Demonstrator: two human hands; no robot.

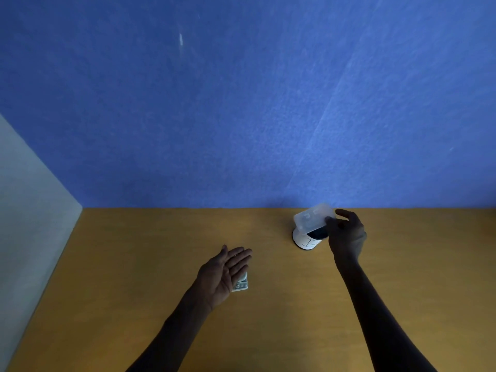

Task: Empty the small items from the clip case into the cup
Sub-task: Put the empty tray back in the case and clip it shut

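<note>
Head view shows us a yellow-brown wooden bench (268, 331) filling the lower half of the frame, with a blue felt-like wall (241, 103) above it and a pale grey panel (26, 210) at the left edge. Right of centre, at the far edge of the bench, our right hand (346, 232) grips a translucent rectangular plastic clip case (312, 218) by its right end, pinched between thumb and fingers. We see the case tilted over the dark mouth of a small white cup (308, 241) with thin dark line markings, which stands upright on the bench just beside the hand. Near the centre of the frame, our left hand (225, 272) is spread open, palm up, fingers extended. Beneath its fingers lies a small clear flat piece (240, 285) on the bench; we cannot tell whether the hand touches it.
</note>
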